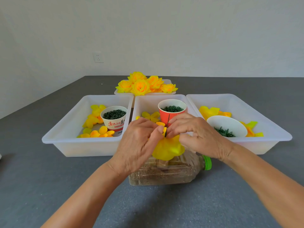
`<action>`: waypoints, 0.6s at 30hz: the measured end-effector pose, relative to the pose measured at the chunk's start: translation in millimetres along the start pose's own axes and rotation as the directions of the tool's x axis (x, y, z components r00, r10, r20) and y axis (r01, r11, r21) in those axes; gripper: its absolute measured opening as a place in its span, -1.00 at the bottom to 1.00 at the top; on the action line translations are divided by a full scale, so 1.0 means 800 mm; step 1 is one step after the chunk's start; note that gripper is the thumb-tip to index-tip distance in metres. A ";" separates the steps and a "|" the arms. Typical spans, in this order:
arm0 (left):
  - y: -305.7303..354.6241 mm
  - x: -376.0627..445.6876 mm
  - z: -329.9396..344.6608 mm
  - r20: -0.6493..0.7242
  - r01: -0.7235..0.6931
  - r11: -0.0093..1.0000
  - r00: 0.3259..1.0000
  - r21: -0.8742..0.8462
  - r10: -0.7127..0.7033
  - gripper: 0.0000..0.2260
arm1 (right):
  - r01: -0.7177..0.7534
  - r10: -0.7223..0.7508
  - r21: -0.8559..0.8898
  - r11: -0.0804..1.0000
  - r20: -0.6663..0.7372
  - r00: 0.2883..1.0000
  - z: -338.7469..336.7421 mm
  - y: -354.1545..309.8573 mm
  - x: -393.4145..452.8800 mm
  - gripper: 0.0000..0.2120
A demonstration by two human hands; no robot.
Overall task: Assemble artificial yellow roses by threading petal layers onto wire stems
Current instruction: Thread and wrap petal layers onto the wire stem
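petal layer [167, 149] bunched yellow just above the clear bottle [166, 171], which lies on its side on the bench [49, 186], green cap to its right. wire stem [167, 127] poking up out of the petals, dark and thin, directly above the bottle's middle.

threading step in hand, by the look of it: best done by keeping the stem upright and steady, finding the layer's centre hole, then sliding the petals along evenly on both sides so nothing tears or cocks sideways. worth pressing close to the wire, not out at the petal edges.

left hand [139, 142] above the bottle's left end, back of hand up, fingers curled, thumb and forefinger pinching at the stem's base with petal fabric under them. right hand [197, 135] above the bottle's right end, knuckles up, fingers curled in and gripping the stem and petals from the other side. fingertips nearly meeting at the wire. both forearms angled in from the near edge toward the bottle.

beyond the bottle, three white trays [69, 145] with loose petals and cups of green parts; farther still, finished roses [141, 85].
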State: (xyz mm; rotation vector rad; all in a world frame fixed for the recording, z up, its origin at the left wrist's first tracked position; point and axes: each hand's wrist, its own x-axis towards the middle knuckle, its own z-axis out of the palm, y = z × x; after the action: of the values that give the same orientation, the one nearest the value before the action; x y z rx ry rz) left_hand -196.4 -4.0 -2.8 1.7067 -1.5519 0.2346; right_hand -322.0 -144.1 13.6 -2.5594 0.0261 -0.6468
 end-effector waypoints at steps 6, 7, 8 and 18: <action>-0.001 0.009 0.014 -0.059 0.236 0.968 0.969 -0.089 -0.242 -0.92 | -0.266 0.279 0.273 0.925 -0.011 0.960 0.004 0.006 0.005 -0.86; 0.000 0.009 0.015 -0.055 0.263 0.959 0.961 -0.108 -0.270 -0.91 | -0.273 0.285 0.246 0.930 -0.016 0.958 0.008 0.005 0.005 -0.89; -0.001 0.009 0.016 -0.049 0.291 0.948 0.953 -0.127 -0.299 -0.90 | -0.278 0.293 0.241 0.930 -0.027 0.956 0.010 0.004 0.005 -0.89; 0.000 0.010 0.020 -0.035 0.332 0.931 0.940 -0.155 -0.341 -0.93 | -0.209 0.242 0.401 0.892 -0.034 0.970 0.015 0.018 0.001 -0.88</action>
State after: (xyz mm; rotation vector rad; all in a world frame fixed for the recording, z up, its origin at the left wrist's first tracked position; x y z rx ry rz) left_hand -200.6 -20.3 -8.4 1.7961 -1.1767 -0.0049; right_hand -314.3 -151.1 -2.2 -2.0987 0.1995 -0.5985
